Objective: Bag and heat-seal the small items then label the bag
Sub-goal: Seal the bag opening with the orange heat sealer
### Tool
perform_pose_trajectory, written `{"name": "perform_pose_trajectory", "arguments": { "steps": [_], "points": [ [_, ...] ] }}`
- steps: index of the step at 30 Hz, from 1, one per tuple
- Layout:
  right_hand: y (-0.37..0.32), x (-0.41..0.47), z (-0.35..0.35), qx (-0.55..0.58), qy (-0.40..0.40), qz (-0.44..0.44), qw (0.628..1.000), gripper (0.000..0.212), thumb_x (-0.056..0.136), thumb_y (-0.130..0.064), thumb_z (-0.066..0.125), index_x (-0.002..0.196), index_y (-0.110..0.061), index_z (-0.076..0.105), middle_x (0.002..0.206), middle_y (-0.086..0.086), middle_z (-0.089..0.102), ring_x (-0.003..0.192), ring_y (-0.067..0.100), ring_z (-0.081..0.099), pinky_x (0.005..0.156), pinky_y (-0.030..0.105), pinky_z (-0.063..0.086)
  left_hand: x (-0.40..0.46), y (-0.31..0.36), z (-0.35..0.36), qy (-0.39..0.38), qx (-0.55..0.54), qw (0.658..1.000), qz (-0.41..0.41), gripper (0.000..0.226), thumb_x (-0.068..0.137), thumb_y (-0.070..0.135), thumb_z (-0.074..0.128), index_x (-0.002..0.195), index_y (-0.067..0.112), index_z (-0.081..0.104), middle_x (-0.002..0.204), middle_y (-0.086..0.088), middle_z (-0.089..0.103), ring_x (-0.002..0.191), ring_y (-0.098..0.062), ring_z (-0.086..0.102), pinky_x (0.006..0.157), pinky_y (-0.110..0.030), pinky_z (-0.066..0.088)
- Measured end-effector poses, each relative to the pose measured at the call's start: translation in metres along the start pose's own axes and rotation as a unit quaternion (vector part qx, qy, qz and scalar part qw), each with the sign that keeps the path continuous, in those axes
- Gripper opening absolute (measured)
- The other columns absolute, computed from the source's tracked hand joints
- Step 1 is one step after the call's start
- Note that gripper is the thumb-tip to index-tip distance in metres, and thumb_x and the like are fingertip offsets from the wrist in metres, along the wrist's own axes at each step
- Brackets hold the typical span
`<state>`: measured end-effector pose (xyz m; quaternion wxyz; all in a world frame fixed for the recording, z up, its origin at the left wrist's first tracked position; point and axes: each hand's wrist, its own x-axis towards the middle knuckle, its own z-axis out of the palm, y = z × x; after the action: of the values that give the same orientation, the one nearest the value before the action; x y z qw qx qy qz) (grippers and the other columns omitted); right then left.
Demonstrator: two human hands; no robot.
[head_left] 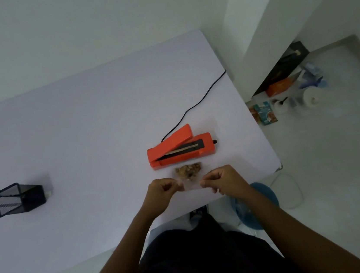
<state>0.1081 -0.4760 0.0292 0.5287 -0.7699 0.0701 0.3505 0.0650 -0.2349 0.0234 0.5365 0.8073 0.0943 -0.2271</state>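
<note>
Left hand (163,187) and right hand (222,181) each pinch the clear bag (191,183); red sealer (180,146) at 12 o'clock.

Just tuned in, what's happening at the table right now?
A person holds a small clear bag just above the table, left hand and right hand each pinching a side of it. A small pile of brownish items lies beyond the bag, in front of the orange heat sealer, whose lid is up. Nothing looks sealed yet. A mesh pen holder sits far left.
</note>
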Motion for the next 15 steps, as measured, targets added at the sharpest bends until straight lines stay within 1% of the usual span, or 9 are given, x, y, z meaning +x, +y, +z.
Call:
{"name": "perform_pose_trajectory", "arguments": {
  "steps": [1,3,5,7,9,10,11,13,15],
  "points": [
    [-0.001,0.003,0.000,0.008,0.006,0.001,1.000,0.016,0.081,-0.023,0.082,0.091,-0.010,0.081,0.062,-0.005,0.073,0.048,0.004,0.055,0.049,0.017,0.046,0.002,0.000,0.001,0.002,-0.011,1.000,-0.010,0.022,0.095,0.027,0.064,0.085,0.016,0.079,0.086,0.008,0.077,0.083,-0.005,0.071,0.077,-0.015,0.051],
    [-0.004,0.011,0.000,0.030,0.021,0.002,0.999,0.017,0.082,-0.022,0.081,0.091,-0.008,0.080,0.068,-0.005,0.074,0.047,0.000,0.052,0.049,0.013,0.042,0.006,0.003,0.003,0.017,-0.046,0.998,-0.044,0.022,0.096,0.027,0.063,0.086,0.015,0.079,0.088,0.006,0.077,0.083,-0.006,0.071,0.076,-0.016,0.051],
    [-0.009,0.020,0.002,0.046,0.033,0.006,0.998,0.016,0.084,-0.019,0.079,0.093,-0.006,0.080,0.072,-0.005,0.074,0.048,-0.003,0.057,0.048,0.008,0.041,0.012,0.004,0.005,0.042,-0.092,0.991,-0.084,0.023,0.096,0.029,0.063,0.087,0.015,0.079,0.087,0.003,0.077,0.080,-0.008,0.070,0.072,-0.020,0.050],
    [-0.012,0.029,0.005,0.070,0.042,0.011,0.997,0.015,0.085,-0.016,0.078,0.094,-0.004,0.078,0.071,-0.007,0.072,0.048,-0.007,0.058,0.047,0.006,0.040,0.018,0.007,0.005,0.060,-0.123,0.984,-0.119,0.025,0.096,0.033,0.062,0.088,0.016,0.078,0.087,0.003,0.077,0.076,-0.007,0.066,0.068,-0.023,0.048],
    [-0.015,0.037,0.007,0.089,0.053,0.020,0.994,0.016,0.085,-0.019,0.079,0.094,-0.006,0.078,0.071,-0.005,0.072,0.050,-0.005,0.059,0.048,0.008,0.042,0.026,0.008,0.005,0.068,-0.143,0.977,-0.142,0.025,0.097,0.033,0.060,0.090,0.016,0.077,0.086,0.005,0.076,0.071,-0.003,0.064,0.066,-0.023,0.045],
    [-0.015,0.041,0.009,0.094,0.058,0.023,0.994,0.017,0.084,-0.022,0.079,0.093,-0.007,0.079,0.074,-0.002,0.074,0.054,-0.003,0.061,0.051,0.011,0.044,0.029,0.008,0.005,0.075,-0.155,0.974,-0.149,0.024,0.097,0.032,0.060,0.090,0.015,0.076,0.083,0.006,0.075,0.067,0.000,0.062,0.065,-0.023,0.044],
    [-0.015,0.044,0.010,0.098,0.065,0.026,0.993,0.020,0.084,-0.025,0.080,0.092,-0.007,0.079,0.079,0.003,0.077,0.061,0.003,0.065,0.056,0.014,0.047,0.032,0.009,0.005,0.083,-0.166,0.971,-0.153,0.022,0.097,0.029,0.060,0.091,0.014,0.075,0.080,0.007,0.072,0.064,0.001,0.060,0.064,-0.022,0.044],
    [-0.013,0.051,0.014,0.109,0.083,0.032,0.990,0.021,0.084,-0.027,0.079,0.092,-0.007,0.079,0.089,0.009,0.078,0.077,0.013,0.070,0.067,0.020,0.053,0.036,0.012,0.004,0.102,-0.184,0.967,-0.148,0.019,0.097,0.025,0.060,0.094,0.012,0.073,0.081,0.007,0.070,0.067,-0.002,0.059,0.065,-0.021,0.045],
    [-0.011,0.054,0.019,0.124,0.097,0.024,0.987,0.024,0.087,-0.028,0.077,0.091,-0.004,0.078,0.090,0.016,0.076,0.079,0.018,0.069,0.074,0.025,0.054,0.038,0.013,0.003,0.115,-0.191,0.966,-0.129,0.019,0.098,0.026,0.060,0.097,0.013,0.073,0.087,0.003,0.072,0.075,-0.007,0.063,0.068,-0.022,0.046]
  ]
}}
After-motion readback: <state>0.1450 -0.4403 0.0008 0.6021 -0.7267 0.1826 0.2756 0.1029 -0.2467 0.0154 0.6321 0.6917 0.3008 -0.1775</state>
